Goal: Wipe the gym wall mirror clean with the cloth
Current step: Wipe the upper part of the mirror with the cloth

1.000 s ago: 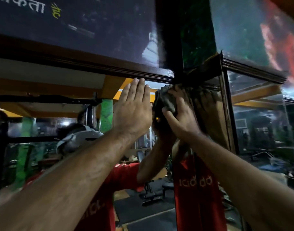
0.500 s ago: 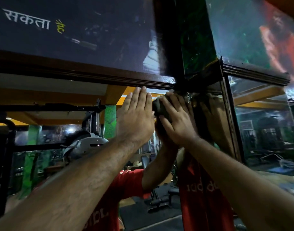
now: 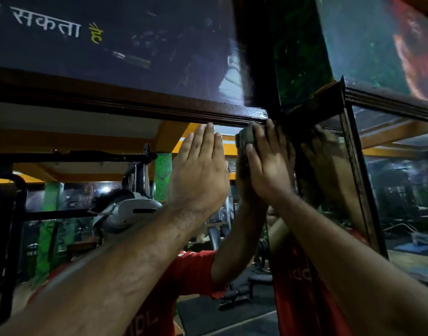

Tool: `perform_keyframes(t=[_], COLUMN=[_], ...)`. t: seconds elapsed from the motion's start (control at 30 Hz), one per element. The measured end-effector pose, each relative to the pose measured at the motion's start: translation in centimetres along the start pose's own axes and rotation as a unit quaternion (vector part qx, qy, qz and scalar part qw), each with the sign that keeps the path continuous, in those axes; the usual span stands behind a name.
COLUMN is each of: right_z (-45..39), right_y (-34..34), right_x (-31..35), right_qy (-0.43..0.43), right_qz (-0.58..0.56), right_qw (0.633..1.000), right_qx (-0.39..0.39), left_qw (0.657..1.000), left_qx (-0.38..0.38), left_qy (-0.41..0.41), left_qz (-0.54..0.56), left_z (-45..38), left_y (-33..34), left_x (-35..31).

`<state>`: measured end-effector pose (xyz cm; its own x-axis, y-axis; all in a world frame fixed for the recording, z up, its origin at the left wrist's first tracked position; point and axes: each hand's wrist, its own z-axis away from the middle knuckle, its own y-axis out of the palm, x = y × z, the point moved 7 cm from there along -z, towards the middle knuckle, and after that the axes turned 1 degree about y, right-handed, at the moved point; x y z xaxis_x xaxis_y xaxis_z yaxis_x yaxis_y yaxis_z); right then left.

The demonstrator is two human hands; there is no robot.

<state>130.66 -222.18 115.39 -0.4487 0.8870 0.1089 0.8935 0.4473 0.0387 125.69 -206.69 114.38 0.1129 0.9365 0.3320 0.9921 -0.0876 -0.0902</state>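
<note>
**Cloth pressed high into the mirror's top corner**

The right hand (image 3: 268,170) presses a dark bunched cloth (image 3: 246,139) against the mirror (image 3: 111,151), just under the wooden frame (image 3: 159,110); its fingers lie straight over the wad. The cloth's long axis runs roughly up and down. The left hand (image 3: 198,175) rests flat beside it, fingers together, pointing up.

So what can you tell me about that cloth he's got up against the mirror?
The cloth is a dark grey-green wad, bunched rather than spread flat, and mostly hidden. The right hand presses it against the mirror glass with straight fingers, at the top corner just under the brown wooden frame. Only its upper left edge shows, beside the fingers. Its weave is too dim to make out.
</note>
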Motion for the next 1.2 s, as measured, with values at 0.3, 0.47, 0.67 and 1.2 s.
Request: perform_keyframes(t=[0.3,0.47,0.67,1.2], right_z=[0.3,2.3,2.2,0.3], right_y=[0.0,0.7,0.7,0.6], right_x=[1.2,4.0,5.6,6.3], right_qy=[0.025,-0.137,-0.007,-0.021], right_qz=[0.013,0.031,0.003,0.033], right_qw=[1.000,0.989,0.999,0.999], right_qx=[-0.014,0.037,0.031,0.015], left_qw=[0.998,0.999,0.999,1.000], left_qx=[0.006,0.017,-0.007,-0.011], left_qy=[0.022,0.021,-0.007,0.005], left_qz=[-0.056,-0.044,-0.040,0.001], left_z=[0.8,0.7,2.2,3.6], left_y=[-1.5,-1.6,-3.3,-5.8], left_x=[2.9,2.6,4.4,9.5])
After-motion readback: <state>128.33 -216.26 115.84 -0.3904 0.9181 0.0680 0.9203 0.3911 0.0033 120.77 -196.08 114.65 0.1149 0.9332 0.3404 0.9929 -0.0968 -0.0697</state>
